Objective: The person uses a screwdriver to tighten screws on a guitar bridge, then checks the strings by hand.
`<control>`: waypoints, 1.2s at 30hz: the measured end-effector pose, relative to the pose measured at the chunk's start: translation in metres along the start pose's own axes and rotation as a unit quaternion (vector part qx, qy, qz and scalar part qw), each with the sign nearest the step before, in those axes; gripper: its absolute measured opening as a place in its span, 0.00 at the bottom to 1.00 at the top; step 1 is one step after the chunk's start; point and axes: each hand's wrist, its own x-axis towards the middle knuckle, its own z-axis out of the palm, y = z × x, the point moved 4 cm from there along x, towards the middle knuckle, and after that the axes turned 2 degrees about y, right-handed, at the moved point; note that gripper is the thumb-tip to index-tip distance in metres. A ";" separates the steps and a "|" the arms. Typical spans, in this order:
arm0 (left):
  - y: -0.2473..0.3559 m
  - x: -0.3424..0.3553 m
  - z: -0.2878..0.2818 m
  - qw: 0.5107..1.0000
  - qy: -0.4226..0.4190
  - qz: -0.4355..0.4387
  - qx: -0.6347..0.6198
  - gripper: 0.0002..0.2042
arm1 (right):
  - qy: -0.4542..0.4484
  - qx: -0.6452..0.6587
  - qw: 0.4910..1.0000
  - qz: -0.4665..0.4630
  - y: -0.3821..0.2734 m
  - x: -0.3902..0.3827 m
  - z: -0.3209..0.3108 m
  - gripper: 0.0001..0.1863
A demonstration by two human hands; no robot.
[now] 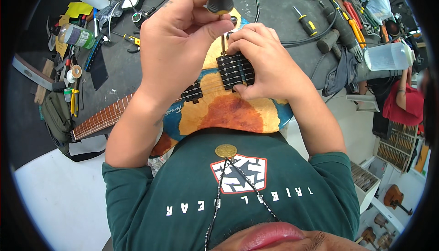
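Observation:
My left hand point(176, 45) is closed on a screwdriver point(218, 3) with a black and yellow handle, its finger and thumb pinching low on it. The shaft points down at the end of a black pickup point(234, 70) on an electric guitar point(228, 114). My right hand point(270, 61) spans that pickup, curled fingers by the screwdriver's tip and thumb at the opposite end. Strings run over the pickup. A second black pickup point(192, 92) shows beside my left wrist. The guitar's body is blue, yellow wood and reddish brown; its neck point(103, 116) points left.
Another screwdriver point(305, 21), a mallet point(328, 41) and a clear plastic box point(388, 57) lie right on the dark bench. At left are pliers point(132, 41), a clear green bottle point(75, 35) and a green bag point(57, 116). Cables cross the back. A person in red point(404, 100) is far right.

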 end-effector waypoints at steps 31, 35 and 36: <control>-0.015 -0.009 0.002 0.995 0.005 -0.038 -0.090 0.14 | -0.007 -0.003 1.000 0.003 0.000 0.000 -0.001 0.34; -0.016 -0.008 -0.002 0.997 0.013 -0.017 -0.070 0.14 | -0.003 -0.006 1.000 -0.003 0.001 0.000 0.001 0.34; -0.017 -0.009 -0.002 0.996 0.022 -0.024 -0.087 0.15 | -0.003 -0.005 1.000 -0.003 0.001 0.000 0.001 0.34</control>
